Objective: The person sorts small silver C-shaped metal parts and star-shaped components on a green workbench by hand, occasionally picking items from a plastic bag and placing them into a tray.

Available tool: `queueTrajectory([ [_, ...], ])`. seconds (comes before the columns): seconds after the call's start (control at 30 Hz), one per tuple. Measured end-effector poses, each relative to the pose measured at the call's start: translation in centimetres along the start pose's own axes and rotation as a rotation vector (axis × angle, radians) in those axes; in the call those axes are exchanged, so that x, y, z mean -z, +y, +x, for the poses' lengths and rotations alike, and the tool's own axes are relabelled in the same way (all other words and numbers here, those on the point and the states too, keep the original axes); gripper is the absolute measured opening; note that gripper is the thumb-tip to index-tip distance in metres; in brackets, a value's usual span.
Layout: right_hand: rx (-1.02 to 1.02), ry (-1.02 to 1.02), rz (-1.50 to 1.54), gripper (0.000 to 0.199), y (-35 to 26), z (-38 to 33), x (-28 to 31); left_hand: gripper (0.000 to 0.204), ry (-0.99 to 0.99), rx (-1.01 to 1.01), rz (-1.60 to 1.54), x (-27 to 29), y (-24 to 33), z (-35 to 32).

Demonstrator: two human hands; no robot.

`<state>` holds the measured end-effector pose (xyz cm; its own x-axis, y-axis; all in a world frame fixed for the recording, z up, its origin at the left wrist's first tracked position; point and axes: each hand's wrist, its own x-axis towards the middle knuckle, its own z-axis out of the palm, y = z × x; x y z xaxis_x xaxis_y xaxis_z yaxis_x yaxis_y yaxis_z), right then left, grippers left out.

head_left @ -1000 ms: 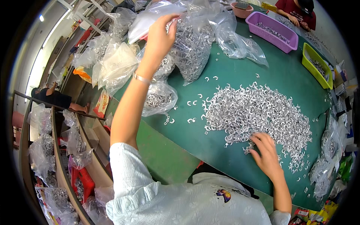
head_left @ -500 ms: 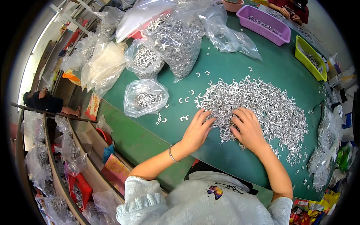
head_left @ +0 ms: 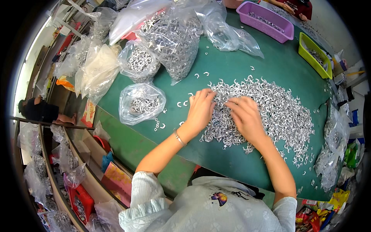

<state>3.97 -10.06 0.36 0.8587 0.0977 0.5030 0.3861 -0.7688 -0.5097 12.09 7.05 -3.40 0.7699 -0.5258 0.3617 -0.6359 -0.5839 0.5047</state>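
Observation:
A wide pile of small silver crescent-shaped metal pieces [head_left: 274, 116] is spread over the green table [head_left: 232, 65]. At the pile's left end, my left hand [head_left: 201, 110] touches the pieces, its fingers curved and apart, with a bracelet [head_left: 179, 137] on the wrist. My right hand [head_left: 246, 118] rests over the pile a little to the right, fingers stretched toward the left hand. Neither hand visibly holds a piece, though the fingertips are partly hidden. Left of my left hand stands an opened clear plastic bag [head_left: 142, 103] with similar pieces inside, and a few loose ones lie beside it.
Larger filled plastic bags [head_left: 174, 42] crowd the far left of the table. A purple basket [head_left: 264, 21] and a lime-green basket [head_left: 315, 55] stand at the far right. Bags [head_left: 330, 143] line the right edge. A co-worker [head_left: 297, 8] sits at the far end; another person [head_left: 42, 110] is at left.
Both hands have moved farther over the pile and slightly left, toward its far left end. Pieces at the near left of the pile have spread toward me. The whole view has shifted a little.

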Motion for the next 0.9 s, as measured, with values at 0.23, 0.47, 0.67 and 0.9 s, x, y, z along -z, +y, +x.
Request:
queueTrajectory([
  [0.23, 0.058, -0.071, -0.036, 0.01, 3.1, 0.4, -1.3, 0.017, 0.134, 0.121, -0.167, 0.7, -1.0, 0.0],
  [0.47, -0.01, -0.199, -0.233, 0.014, 1.4, 0.7, -2.2, 0.026, -0.072, 0.455, -0.738, 1.8, -0.2, -1.6],
  [0.67, -0.014, -0.327, -0.551, 0.014, 0.1, 0.9, -2.1, 0.022, -0.085, 0.659, -1.202, 3.2, 0.7, -3.0],
  [0.9, -0.12, -0.135, -0.396, 0.01, 1.2, 0.4, -1.5, 0.014, -0.171, 0.634, -1.152, 3.0, 1.0, -4.5],
])
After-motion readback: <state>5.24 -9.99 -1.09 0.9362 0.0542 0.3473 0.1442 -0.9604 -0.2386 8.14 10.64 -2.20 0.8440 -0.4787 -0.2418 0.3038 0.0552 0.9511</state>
